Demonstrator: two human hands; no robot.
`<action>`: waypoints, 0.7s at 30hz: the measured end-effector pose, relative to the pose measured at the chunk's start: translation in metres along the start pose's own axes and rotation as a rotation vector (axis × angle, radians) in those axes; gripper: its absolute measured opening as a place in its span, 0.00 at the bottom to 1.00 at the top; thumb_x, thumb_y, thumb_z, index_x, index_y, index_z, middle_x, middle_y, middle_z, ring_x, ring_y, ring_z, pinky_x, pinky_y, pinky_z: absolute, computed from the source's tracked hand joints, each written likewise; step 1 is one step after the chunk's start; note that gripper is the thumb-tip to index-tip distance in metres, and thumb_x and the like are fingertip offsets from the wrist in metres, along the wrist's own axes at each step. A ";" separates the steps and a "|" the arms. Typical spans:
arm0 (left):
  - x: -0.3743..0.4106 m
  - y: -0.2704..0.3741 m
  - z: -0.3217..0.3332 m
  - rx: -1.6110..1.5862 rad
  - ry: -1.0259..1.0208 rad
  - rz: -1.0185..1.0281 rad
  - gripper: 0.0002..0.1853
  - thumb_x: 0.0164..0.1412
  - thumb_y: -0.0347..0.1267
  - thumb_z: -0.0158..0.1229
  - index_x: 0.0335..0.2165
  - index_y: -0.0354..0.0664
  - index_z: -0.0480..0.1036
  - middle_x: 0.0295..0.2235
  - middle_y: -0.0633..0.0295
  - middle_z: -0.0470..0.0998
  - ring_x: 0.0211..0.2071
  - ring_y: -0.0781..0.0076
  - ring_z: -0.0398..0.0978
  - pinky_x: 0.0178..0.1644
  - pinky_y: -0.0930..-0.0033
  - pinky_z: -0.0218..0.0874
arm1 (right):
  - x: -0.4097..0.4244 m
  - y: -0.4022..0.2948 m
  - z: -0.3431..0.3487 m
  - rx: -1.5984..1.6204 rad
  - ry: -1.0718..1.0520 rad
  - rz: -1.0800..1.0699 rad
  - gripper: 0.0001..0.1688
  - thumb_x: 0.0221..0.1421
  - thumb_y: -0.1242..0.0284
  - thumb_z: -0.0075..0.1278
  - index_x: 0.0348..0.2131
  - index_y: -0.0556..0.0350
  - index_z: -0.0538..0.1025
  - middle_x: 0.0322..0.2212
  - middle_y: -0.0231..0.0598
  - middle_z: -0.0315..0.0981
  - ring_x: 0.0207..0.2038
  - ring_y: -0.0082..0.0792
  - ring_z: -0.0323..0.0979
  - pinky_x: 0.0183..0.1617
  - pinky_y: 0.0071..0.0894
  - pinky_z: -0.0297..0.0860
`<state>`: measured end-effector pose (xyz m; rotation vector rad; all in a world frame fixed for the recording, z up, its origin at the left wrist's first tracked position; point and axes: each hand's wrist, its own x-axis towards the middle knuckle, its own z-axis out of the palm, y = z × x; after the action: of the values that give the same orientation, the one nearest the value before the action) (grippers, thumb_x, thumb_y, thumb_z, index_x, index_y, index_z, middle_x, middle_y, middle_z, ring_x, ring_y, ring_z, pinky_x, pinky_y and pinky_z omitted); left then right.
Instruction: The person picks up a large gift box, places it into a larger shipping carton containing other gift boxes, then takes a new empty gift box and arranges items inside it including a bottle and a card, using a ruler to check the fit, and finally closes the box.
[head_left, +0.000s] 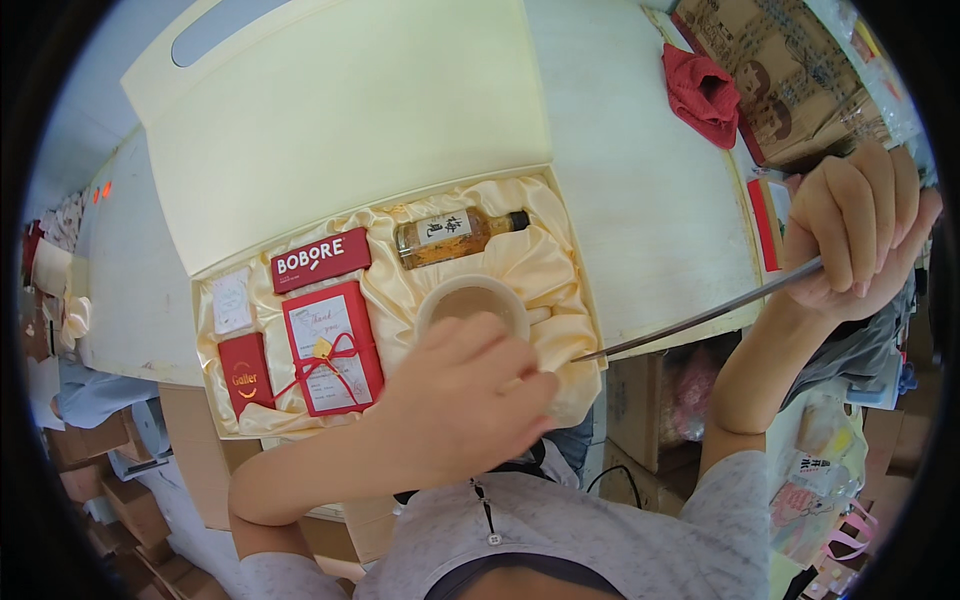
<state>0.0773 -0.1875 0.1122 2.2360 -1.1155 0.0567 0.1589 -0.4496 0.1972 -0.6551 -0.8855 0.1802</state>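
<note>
My left hand (472, 397), blurred, is over the front of a white mug (510, 292) in a cream gift box (574, 225) lined with pleated satin. Its curled fingers are beside the satin at the box's front right; I cannot tell if they pinch it. In my right hand (855, 232), raised at the right, is a long thin metal tool (697, 315), its tip near the satin at the box's right edge. A bottle of amber liquid (442, 236) lies behind the mug. To the left lie a dark red Bobore box (321, 260), a ribbon-tied red box (373, 337), a red Galler box (245, 375) and a small white box (233, 301).
The gift box's lid (345, 112) stands open behind it, on a pale table (637, 187). A folded red cloth (701, 97), a printed cardboard carton (795, 82) and a small red box (765, 225) are at the right. Cartons and bags lie below the table.
</note>
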 end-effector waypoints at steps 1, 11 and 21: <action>0.004 0.002 0.006 0.012 -0.043 0.041 0.14 0.39 0.33 0.64 0.28 0.44 0.70 0.28 0.63 0.68 0.31 0.65 0.65 0.33 0.67 0.56 | -0.001 -0.003 0.001 -0.008 0.013 -0.023 0.22 0.60 0.69 0.33 0.13 0.54 0.55 0.14 0.35 0.54 0.05 0.19 0.54 0.04 0.12 0.57; 0.014 -0.014 0.032 0.207 -0.117 0.054 0.11 0.42 0.34 0.60 0.23 0.43 0.66 0.22 0.65 0.67 0.28 0.68 0.66 0.31 0.68 0.57 | -0.020 -0.014 0.002 0.017 0.071 -0.050 0.19 0.57 0.76 0.31 0.14 0.54 0.55 0.11 0.33 0.51 0.04 0.18 0.52 0.02 0.11 0.55; 0.022 -0.033 0.024 0.115 -0.026 0.010 0.10 0.41 0.31 0.62 0.22 0.44 0.67 0.19 0.65 0.68 0.25 0.67 0.67 0.29 0.68 0.58 | -0.013 -0.001 0.002 -0.005 0.028 0.005 0.22 0.62 0.66 0.32 0.15 0.53 0.55 0.11 0.33 0.53 0.04 0.19 0.52 0.03 0.13 0.56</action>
<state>0.1103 -0.2019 0.0832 2.3386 -1.1637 0.0983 0.1485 -0.4545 0.1898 -0.6627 -0.8581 0.1730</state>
